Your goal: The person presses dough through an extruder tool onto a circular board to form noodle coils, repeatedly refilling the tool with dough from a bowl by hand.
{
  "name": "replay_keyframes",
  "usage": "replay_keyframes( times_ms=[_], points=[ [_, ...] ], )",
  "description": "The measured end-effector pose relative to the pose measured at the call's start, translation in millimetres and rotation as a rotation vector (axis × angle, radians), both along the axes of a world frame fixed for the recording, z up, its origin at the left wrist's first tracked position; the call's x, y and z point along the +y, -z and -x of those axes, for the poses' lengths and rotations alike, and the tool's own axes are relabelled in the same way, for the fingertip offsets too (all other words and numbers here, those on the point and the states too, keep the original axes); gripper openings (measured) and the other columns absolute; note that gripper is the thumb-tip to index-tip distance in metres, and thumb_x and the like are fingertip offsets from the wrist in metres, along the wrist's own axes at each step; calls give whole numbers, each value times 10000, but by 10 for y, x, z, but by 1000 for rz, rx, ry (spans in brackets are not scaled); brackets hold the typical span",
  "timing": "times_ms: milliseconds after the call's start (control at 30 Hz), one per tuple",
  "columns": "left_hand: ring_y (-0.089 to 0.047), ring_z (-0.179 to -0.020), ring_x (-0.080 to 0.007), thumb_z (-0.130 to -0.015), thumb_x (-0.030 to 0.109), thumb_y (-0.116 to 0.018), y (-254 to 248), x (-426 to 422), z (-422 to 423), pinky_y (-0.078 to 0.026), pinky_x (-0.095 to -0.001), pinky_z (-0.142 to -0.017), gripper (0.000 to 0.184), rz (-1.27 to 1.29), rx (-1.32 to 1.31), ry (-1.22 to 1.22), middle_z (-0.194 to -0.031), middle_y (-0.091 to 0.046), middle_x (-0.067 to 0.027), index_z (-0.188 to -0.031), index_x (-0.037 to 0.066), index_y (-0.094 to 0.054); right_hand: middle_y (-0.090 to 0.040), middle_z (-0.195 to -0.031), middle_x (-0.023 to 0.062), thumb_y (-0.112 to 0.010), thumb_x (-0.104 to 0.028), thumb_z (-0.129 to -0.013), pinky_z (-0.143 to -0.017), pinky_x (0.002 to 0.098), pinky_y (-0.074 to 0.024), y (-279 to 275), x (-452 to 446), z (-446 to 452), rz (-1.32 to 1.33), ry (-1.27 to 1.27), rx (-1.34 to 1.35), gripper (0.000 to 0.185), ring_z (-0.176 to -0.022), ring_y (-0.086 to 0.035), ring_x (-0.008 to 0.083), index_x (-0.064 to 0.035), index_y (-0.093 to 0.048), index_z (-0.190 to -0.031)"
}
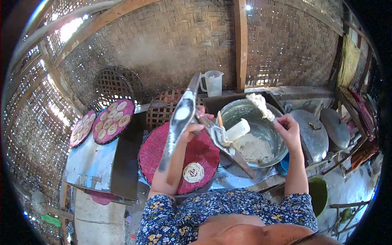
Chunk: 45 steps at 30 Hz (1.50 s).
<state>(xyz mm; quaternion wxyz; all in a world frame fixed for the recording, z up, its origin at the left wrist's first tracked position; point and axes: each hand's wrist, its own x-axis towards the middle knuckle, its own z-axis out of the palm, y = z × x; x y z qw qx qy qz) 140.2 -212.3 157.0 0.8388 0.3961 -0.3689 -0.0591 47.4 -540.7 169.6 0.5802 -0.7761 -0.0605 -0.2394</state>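
Observation:
My left hand [195, 124] grips a two-part dough press. One long piece of it [182, 114] has a round cup in its middle, and the other piece [223, 139] carries a pale, dough-smeared plunger [237, 130]. The pieces stand spread apart. My right hand [288, 125] is closed on the lower end of a long, rough lump of dough [260, 106], held up over a deep metal pot [273, 160]. More pale dough [255, 149] lies inside the pot. Below my left forearm, one coil of dough strands [193, 172] rests on a round red-covered tray [157, 151].
Two round pink trays [130, 107] with several dough coils lean at the left on a box [92, 163]. A plastic jug [213, 83] stands behind. Metal lids [310, 132] sit at the right, and a blue bowl [283, 165] is beside the pot.

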Motion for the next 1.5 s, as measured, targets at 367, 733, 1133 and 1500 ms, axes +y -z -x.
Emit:
replay_keyframes(
  times_ms=[367, 733, 1133, 1500],
  points=[
    [-548, -978, -368, -584, 6, -649, -179, 227, -39, -474, -562, -806, 331, 91, -21, -18, -969, -468, -71, -889, 53, -530, -571, -674, -2, -687, -142, -728, -571, 202, -410, -20, 102, 82, 136, -90, 115, 186, -616, -498, 41, -3, -595, -811],
    [-564, -922, -352, -612, 93, -642, 38, 305, -199, -433, -512, -851, 297, 273, 208, 309, -969, -540, -80, -900, 112, -570, -616, -701, 25, -723, -70, -680, -557, 207, -452, -15, 87, -77, 159, -143, -98, 187, -634, -559, 50, 1, -608, -810],
    [-602, -785, -309, -680, 337, -565, 179, -9, -164, -530, -403, -648, 633, 409, 270, 197, -1004, -540, -229, -1182, -22, -425, -620, -738, 9, -750, -50, -664, -549, 189, -439, 280, 773, -450, -127, -250, -406, 203, -640, -542, 40, -48, -590, -788],
    [-554, -933, -373, -672, 115, -604, 37, 145, -121, -426, -511, -847, 263, 447, 239, 188, -927, -533, -108, -930, 84, -569, -613, -708, 54, -749, -60, -651, -526, 219, -471, 126, 772, -277, 110, -177, -511, 194, -601, -578, 94, -19, -597, -764]
  ],
)
